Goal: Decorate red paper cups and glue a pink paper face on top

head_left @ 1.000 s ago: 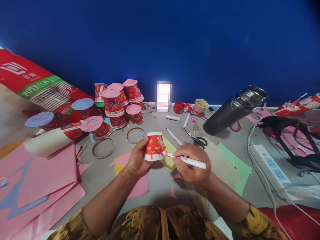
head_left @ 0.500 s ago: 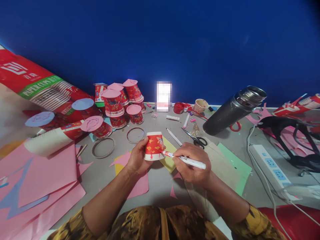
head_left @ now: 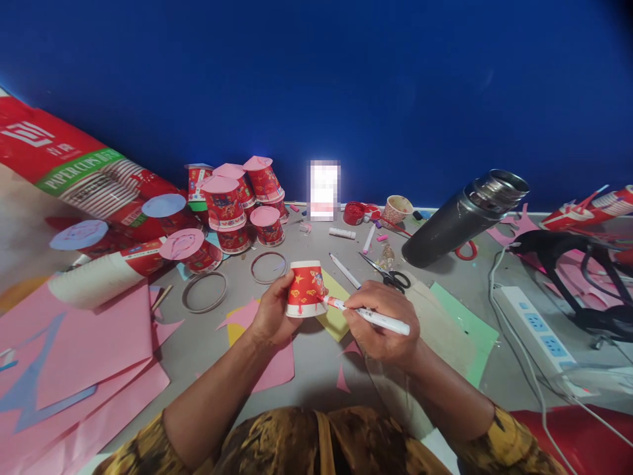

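Observation:
My left hand (head_left: 271, 315) is wrapped round an upside-down red paper cup (head_left: 305, 289) with gold patterns, held just above the grey table. My right hand (head_left: 382, 324) grips a white marker (head_left: 372, 317) like a pen, and its red tip touches the cup's right side near the rim. Both hands hover over pink and yellow paper scraps (head_left: 334, 310).
A pile of decorated red cups (head_left: 237, 201) with pink lids stands behind. Two rings (head_left: 204, 291), scissors (head_left: 388, 274), a glue stick (head_left: 342, 233), a tilted dark flask (head_left: 459, 219), a power strip (head_left: 537, 326), pink sheets (head_left: 79, 349) and a paper-cup sleeve (head_left: 79, 177) surround them.
My right hand and the marker have shifted very slightly; the cup and left hand stay where they were.

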Tool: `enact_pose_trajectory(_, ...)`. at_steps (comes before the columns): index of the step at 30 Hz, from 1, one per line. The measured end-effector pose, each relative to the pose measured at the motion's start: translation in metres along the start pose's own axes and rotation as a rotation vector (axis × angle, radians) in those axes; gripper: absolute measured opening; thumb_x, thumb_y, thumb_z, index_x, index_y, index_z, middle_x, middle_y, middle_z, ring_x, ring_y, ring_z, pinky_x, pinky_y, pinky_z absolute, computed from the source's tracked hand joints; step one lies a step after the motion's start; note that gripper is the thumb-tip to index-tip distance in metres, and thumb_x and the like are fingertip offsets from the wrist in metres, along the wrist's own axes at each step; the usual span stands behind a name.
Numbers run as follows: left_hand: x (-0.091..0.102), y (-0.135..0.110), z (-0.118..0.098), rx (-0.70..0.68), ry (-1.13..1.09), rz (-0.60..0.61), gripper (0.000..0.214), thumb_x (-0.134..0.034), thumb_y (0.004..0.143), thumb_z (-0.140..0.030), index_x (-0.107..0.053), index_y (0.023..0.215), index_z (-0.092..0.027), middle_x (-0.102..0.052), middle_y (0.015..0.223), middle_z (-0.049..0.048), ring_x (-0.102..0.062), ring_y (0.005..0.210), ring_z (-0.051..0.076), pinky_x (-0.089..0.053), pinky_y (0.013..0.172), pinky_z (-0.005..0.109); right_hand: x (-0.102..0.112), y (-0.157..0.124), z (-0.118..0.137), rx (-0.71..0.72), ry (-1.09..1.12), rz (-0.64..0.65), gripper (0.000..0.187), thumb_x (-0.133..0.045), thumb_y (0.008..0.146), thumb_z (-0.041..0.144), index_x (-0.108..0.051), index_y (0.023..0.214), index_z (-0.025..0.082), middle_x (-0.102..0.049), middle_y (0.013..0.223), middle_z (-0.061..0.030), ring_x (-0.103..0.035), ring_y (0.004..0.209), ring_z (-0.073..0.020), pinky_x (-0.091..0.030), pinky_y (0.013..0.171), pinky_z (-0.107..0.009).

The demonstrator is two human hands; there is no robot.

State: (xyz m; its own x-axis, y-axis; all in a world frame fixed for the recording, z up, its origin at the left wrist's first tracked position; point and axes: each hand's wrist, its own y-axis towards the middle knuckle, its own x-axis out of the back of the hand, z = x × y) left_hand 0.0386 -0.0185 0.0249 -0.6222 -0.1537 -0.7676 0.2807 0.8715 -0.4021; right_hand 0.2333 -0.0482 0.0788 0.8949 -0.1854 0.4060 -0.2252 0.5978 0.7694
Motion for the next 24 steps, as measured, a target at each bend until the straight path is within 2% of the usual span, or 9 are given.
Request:
enact_pose_trajectory(6, -0.0034, -0.0008, 0.0009, 0.003, 0.015, -0.02, 0.029, -0.074, 0.089, -0.031, -0.078, 0.107, -0.009, -0.085, 0.096, 0.0136, -0.08, 0.084, 0.026, -0.064, 0.083, 0.035, -0.0017, 0.0005, -0.0009, 0.005, 0.011, 0.0, 0.011, -0.064, 0.094, 0.012, -0.067, 0.089, 0.021, -0.074, 0.069, -0.0012, -0.065, 0.056, -0.015, -0.052, 0.056, -0.028)
enact_pose_trajectory(11, -0.0023, -0.0006, 0.0012, -0.005, 0.039, -0.035, 0.025, -0.074, 0.089, -0.03, -0.079, 0.1, -0.008, -0.085, 0.091, 0.0145, -0.08, 0.082, 0.027, -0.065, 0.082, 0.037, -0.0009, 0.0011, 0.0009, 0.0, 0.012, 0.023, 0.011, -0.063, 0.095, 0.014, -0.068, 0.089, 0.023, -0.075, 0.07, -0.0014, -0.067, 0.058, -0.0159, -0.053, 0.056, -0.029)
enact_pose_trajectory(24, -0.0016, -0.0016, 0.0029, -0.057, 0.085, -0.025, 0.029, -0.082, 0.084, -0.03, -0.076, 0.106, -0.013, -0.084, 0.099, 0.0098, -0.08, 0.085, 0.024, -0.064, 0.085, 0.034, -0.0023, 0.0004, -0.0007, -0.009, 0.028, 0.028, 0.011, -0.064, 0.094, 0.013, -0.069, 0.09, 0.023, -0.076, 0.071, -0.0015, -0.068, 0.059, -0.016, -0.055, 0.058, -0.029)
